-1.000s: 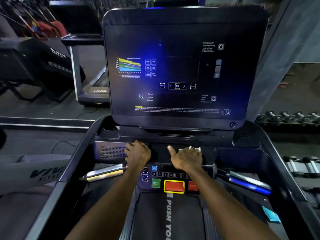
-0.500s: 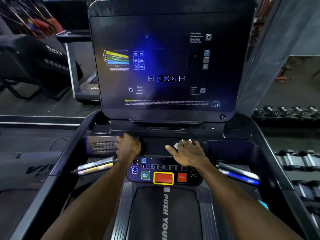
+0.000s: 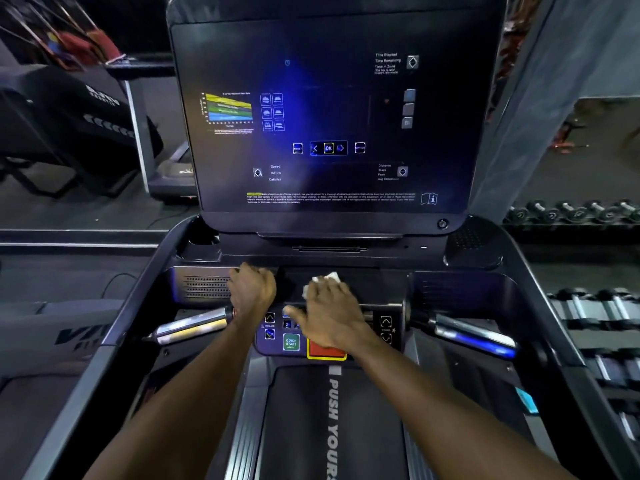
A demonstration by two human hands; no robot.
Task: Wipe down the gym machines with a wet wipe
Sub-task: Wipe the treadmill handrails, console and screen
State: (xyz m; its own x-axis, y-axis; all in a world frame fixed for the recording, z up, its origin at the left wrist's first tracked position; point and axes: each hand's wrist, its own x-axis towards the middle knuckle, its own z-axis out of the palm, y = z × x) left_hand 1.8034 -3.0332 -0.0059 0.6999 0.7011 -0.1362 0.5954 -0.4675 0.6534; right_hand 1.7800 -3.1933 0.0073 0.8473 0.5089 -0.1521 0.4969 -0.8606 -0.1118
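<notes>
Pressing down on the white wet wipe (image 3: 323, 281), the right hand (image 3: 330, 318) lies flat over it on the dark ledge of the treadmill console (image 3: 450, 285), just above the button panel (image 3: 277, 336); only the crumpled upper and left edges of the wipe show past the knuckles. Right fingers (image 3: 327, 289) lie side by side, laid forward over the wipe, the thumb stuck out left across the panel's top row. Left hand (image 3: 252, 289) sits just beside it, apart from the wipe, fingers curled over the ledge's front edge near the grille (image 3: 204, 287); whether they actually grip the edge or merely rest there, cannot tell from this angle. Under the right wrist, part of the red stop button (image 3: 322, 351) with its yellow border, and next to it the green quick-start key (image 3: 291, 342). Chrome grip sensors stick out either side: one at left (image 3: 192, 329), one at right (image 3: 474, 336) with a blue sheen. Above the ledge, the big display screen (image 3: 329, 116) stands tilted back, lit dimly with a coloured chart, an OK key and small text. Lower down, the belt housing (image 3: 301, 427) carries lettering reading PUSH YOURS. Dumbbells on a rack (image 3: 571, 211) far right; another dark machine (image 3: 86, 109) off left.
</notes>
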